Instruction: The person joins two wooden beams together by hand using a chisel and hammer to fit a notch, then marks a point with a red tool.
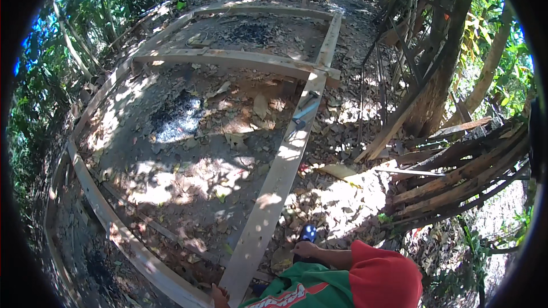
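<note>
Left hand [218, 295] is resting on the near end of the pale long plank [279, 177], finger spread unclear | right hand [305, 247] is curling around a blue-black object [309, 232] | plank is lying sun-dappled across leaf-strewn ground [188, 137], running toward the crossbeam [228, 59].

A long beam [282, 162] ran from my left hand [218, 295] at six o'clock up toward one, meeting a cross beam [228, 58] at twelve. My right hand [305, 248] sat just right of it — a small object [309, 231] at its fingertips. Stacked planks [462, 174] lay at three o'clock; a tool [304, 111] lay on the beam.
</note>
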The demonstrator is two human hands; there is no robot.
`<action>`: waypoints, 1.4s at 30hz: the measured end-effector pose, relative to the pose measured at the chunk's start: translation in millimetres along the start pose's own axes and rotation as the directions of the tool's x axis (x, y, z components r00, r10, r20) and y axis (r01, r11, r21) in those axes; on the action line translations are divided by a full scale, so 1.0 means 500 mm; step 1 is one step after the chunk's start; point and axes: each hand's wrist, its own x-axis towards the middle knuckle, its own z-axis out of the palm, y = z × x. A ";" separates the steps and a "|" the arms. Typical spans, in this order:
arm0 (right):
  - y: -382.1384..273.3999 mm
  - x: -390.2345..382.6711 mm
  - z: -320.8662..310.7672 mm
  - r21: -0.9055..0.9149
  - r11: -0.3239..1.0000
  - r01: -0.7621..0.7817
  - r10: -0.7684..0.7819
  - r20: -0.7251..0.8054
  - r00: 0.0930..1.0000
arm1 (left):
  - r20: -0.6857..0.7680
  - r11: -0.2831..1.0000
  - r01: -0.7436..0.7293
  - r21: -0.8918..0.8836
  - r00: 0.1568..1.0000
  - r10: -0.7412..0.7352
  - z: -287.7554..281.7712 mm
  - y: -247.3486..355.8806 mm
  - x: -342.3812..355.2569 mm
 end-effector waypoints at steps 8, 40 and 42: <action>-0.208 -0.062 -0.294 -0.078 0.780 0.622 -0.515 -0.643 0.566 | 0.836 0.679 -0.733 0.041 0.397 0.378 0.698 0.115 -0.250; 0.357 0.203 -0.478 0.057 0.527 -0.848 0.640 -0.683 0.352 | 0.820 0.563 -0.706 0.430 0.044 -0.571 1.219 0.775 -0.264; 0.133 0.393 -0.495 0.006 0.870 -0.492 0.407 -0.572 0.713 | 0.799 0.670 -0.505 0.545 0.556 -0.231 1.116 1.010 -0.067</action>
